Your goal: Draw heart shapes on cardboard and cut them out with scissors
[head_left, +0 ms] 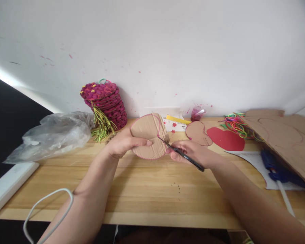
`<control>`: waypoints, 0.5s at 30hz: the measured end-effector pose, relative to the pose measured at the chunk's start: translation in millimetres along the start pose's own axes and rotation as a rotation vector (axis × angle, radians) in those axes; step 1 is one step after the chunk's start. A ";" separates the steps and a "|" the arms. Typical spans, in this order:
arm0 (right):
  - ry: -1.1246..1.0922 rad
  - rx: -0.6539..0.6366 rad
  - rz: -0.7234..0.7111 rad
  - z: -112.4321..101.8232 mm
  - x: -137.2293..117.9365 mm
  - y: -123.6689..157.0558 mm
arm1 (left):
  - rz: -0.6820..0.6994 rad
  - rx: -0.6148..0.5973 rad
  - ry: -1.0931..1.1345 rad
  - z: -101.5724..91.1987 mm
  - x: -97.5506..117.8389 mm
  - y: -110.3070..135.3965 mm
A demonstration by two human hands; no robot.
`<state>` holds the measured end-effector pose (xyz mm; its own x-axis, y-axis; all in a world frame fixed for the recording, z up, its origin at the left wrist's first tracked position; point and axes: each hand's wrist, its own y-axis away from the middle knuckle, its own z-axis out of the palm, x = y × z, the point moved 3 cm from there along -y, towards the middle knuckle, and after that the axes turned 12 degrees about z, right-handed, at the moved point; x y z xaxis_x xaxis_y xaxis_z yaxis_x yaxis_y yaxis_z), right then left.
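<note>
My left hand [124,142] grips a piece of brown cardboard [144,130] at its left side, thumb on top, and holds it above the wooden table. A pinkish-purple marker line curves across the cardboard near its edge. My right hand [185,150] is closed round a pair of scissors with black handles [189,161]. The scissor blades meet the cardboard's right side, close to the drawn line. Behind my right hand lie a heart-shaped cardboard cutout [199,132] and a red paper shape [226,139].
A purple woven cylinder [109,103] with a yellow-green tassel stands back left beside a plastic bag [63,132]. A cup [197,113], a yellow strip [178,119] and coloured cords [236,125] lie along the wall. Right are large cardboard [282,135] and a blue glue gun [271,164].
</note>
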<state>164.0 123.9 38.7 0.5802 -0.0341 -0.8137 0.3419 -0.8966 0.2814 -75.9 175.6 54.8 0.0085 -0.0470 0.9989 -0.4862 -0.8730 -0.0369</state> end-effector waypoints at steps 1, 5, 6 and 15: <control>0.005 -0.011 -0.010 0.2 -1.7 0.6 | -0.012 -0.008 0.021 1.3 -1.6 -0.4; 0.043 -0.044 -0.039 2.4 -4.4 2.6 | -0.024 0.006 0.057 3.2 -4.3 -1.7; 0.032 -0.064 -0.047 3.8 -3.9 2.7 | -0.018 0.016 0.057 2.6 -4.2 -1.7; -0.063 -0.091 -0.003 11.4 -2.3 2.3 | -0.016 0.077 0.063 -0.9 -5.3 -2.8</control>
<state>155.0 116.8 35.5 0.5329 -0.0617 -0.8440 0.4105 -0.8533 0.3216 -75.4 178.8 49.7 -0.0403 -0.0047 0.9992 -0.4181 -0.9081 -0.0211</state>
